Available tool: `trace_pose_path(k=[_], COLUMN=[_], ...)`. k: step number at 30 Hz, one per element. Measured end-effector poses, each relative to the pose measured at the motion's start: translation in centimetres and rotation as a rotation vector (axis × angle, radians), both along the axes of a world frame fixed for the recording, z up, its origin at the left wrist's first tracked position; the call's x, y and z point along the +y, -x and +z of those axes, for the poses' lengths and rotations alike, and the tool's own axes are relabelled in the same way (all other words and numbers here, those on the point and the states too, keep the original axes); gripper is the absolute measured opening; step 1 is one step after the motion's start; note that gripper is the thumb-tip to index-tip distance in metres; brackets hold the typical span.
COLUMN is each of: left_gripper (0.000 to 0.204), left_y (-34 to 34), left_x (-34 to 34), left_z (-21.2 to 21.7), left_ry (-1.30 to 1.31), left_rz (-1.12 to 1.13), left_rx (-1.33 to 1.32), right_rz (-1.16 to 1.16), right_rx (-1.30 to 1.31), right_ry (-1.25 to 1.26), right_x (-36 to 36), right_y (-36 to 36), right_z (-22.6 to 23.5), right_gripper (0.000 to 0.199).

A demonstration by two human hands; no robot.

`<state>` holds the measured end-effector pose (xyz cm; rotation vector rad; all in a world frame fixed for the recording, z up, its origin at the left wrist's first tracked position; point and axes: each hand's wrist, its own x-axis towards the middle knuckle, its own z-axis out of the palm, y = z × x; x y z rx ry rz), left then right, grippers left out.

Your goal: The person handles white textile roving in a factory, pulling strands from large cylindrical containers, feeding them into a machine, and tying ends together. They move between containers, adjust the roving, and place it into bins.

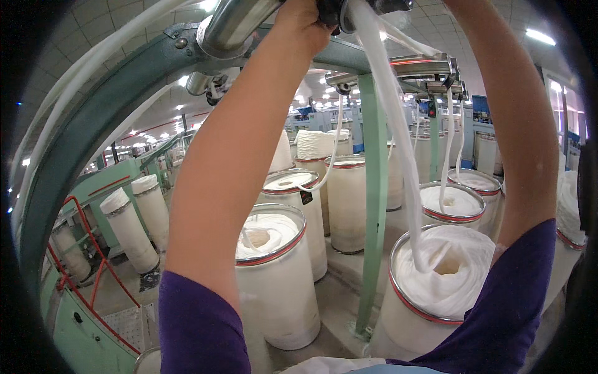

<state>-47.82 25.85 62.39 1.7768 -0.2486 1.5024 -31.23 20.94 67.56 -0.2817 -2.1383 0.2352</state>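
Left hand (303, 25): raised overhead, fingers hidden at the top edge; grip cannot be told.
Right hand: out of view above the frame.
Cotton strand (398, 143): hangs into the white can (430, 311), red-banded rim.

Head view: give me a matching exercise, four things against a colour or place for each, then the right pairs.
Things:
1. upright post
2. sleeves
3. sliver strand
4. rim band of the nearest can

Colour or place:
A. purple
B. red
C. pale green
D. white, running from the can up to the overhead guide by the left hand

Pairs: 1-C, 2-A, 3-D, 4-B
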Motion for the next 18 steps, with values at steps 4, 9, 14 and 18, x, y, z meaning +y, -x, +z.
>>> trace_pose_path(k=[4,9,14,18], left_gripper=[0.022,0.027,0.021,0.026], left_y=[-0.3,0.2,2.7,6.9], left_x=[0.5,0.6,-1.3,-6.3], left_z=[0.9,0.3,-6.1,-12.2], left_ry=[0.016,-0.206,0.079,-0.045], left_rz=[-0.062,-0.119,0.457,0.878], left_rx=[-0.011,-0.004,-0.079,-0.062], right_rz=[-0.064,-0.033,-0.215,-0.17], right_rx=[-0.153,-0.163,0.255,0.625], right_ry=[0.187,-0.001,-0.21,-0.652], right_x=[1.1,2.9,3.5,-2.7], right_y=[-1.0,-1.8,0.0,6.2], right_z=[1.2,1.7,3.3,4.0], right_gripper=[0.018,0.014,0.021,0.024])
